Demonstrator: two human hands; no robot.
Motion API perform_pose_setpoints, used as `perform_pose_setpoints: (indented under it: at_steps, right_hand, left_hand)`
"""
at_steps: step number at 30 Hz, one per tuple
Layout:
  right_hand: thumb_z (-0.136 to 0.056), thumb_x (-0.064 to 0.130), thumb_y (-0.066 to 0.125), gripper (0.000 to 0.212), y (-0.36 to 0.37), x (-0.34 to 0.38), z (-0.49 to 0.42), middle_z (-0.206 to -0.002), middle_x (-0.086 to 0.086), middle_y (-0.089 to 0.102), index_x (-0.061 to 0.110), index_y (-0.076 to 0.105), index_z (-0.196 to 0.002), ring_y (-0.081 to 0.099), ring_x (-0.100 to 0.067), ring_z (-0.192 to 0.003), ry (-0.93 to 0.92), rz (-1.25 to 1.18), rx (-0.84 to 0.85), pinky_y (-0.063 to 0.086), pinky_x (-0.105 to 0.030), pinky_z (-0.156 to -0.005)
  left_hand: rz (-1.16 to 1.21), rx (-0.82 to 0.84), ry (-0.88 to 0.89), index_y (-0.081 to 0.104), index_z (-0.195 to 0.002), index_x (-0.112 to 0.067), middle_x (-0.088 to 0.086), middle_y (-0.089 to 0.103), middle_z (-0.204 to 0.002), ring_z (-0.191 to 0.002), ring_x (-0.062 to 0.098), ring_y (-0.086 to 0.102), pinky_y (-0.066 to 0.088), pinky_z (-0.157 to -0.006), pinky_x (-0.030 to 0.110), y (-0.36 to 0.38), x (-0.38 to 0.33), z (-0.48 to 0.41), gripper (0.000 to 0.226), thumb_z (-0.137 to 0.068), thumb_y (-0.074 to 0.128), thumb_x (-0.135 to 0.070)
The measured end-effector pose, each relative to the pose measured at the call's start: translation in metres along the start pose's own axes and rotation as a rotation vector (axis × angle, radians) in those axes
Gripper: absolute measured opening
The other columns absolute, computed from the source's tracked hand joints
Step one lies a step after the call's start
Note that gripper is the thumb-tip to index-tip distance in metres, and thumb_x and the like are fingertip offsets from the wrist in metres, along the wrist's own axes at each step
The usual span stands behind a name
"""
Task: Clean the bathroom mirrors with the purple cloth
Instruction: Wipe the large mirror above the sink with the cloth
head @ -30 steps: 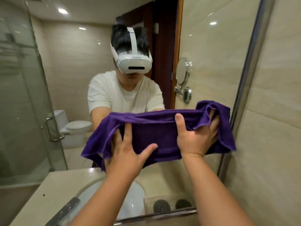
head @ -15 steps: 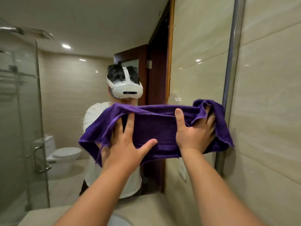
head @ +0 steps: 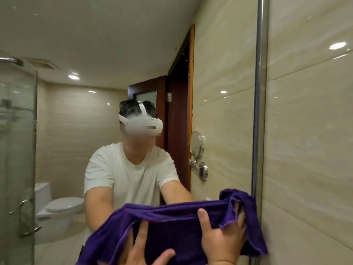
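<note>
Head view: left hand (head: pixel 142 249) and right hand (head: pixel 221 236), fingers spread flat and gripping nothing, press purple cloth (head: pixel 172 217) under the fingers against mirror (head: pixel 114 54), presumably for broad wiping contact.

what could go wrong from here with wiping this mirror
1. The purple cloth is bunched over the right hand right at the metal mirror frame. The loose fold may catch there, or skip the strip of glass beside it.
2. The left hand presses with straight fingers rather than gripping. If the cloth slips, bare skin could smear the mirror.
3. The specks high on the glass sit far above the cloth and may get missed.
</note>
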State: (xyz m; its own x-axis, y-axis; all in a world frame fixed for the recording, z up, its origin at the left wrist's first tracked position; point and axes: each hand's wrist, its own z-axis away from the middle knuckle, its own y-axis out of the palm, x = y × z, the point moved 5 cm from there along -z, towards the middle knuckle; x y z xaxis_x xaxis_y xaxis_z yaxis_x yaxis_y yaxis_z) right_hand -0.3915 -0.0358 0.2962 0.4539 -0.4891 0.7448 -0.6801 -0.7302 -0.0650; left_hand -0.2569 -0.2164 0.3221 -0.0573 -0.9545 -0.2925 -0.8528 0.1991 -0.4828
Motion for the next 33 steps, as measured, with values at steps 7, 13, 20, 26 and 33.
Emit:
perform_pose_setpoints:
  at_steps: [7, 13, 20, 26, 33]
  right_hand:
    - [-0.067, 0.097, 0.038, 0.115, -0.015, 0.136, -0.116, -0.149, -0.017, 0.044, 0.015, 0.038, -0.148, 0.04, -0.039, -0.138, -0.143, -0.085, -0.091, 0.03, -0.053, -0.114]
    - [-0.07, 0.098, 0.033, 0.114, -0.016, 0.207, -0.185, -0.159, -0.012, 0.032, 0.021, 0.026, -0.154, 0.03, -0.036, -0.146, -0.173, -0.104, -0.086, 0.023, -0.052, -0.12]
    - [-0.07, 0.098, 0.025, 0.114, -0.016, 0.258, -0.234, -0.164, -0.012, 0.023, 0.025, 0.021, -0.157, 0.022, -0.036, -0.149, -0.183, -0.09, -0.07, 0.015, -0.052, -0.12]
    - [-0.066, 0.1, 0.021, 0.117, -0.015, 0.308, -0.27, -0.166, -0.01, 0.018, 0.028, 0.015, -0.158, 0.017, -0.035, -0.151, -0.178, -0.098, -0.044, 0.01, -0.053, -0.121]
    - [-0.061, 0.102, 0.02, 0.123, -0.014, 0.366, -0.304, -0.167, -0.007, 0.015, 0.029, 0.013, -0.159, 0.014, -0.034, -0.152, -0.175, -0.119, -0.03, 0.006, -0.055, -0.12]
  left_hand:
    - [-0.107, -0.07, -0.093, -0.025, -0.14, -0.064, -0.021, -0.013, -0.16, -0.148, 0.009, -0.005, 0.0, -0.116, 0.062, -0.073, -0.018, -0.121, 0.109, -0.059, 0.04, -0.1]
    - [-0.271, -0.222, 0.101, -0.01, -0.151, -0.051, -0.009, -0.003, -0.164, -0.153, 0.026, 0.004, 0.017, -0.116, 0.066, -0.122, -0.042, -0.21, 0.106, -0.066, 0.027, -0.101]
    - [-0.351, -0.326, 0.168, -0.003, -0.153, -0.049, -0.005, 0.006, -0.166, -0.152, 0.026, 0.013, 0.009, -0.116, 0.069, -0.154, -0.059, -0.274, 0.107, -0.064, 0.022, -0.103]
    - [-0.399, -0.369, 0.164, -0.001, -0.153, -0.049, -0.006, 0.009, -0.166, -0.152, 0.028, 0.016, 0.007, -0.115, 0.07, -0.191, -0.07, -0.32, 0.11, -0.061, 0.017, -0.105]
    - [-0.443, -0.384, 0.159, 0.001, -0.154, -0.046, -0.003, 0.01, -0.166, -0.152, 0.028, 0.017, 0.018, -0.116, 0.065, -0.229, -0.078, -0.365, 0.115, -0.057, 0.012, -0.106]
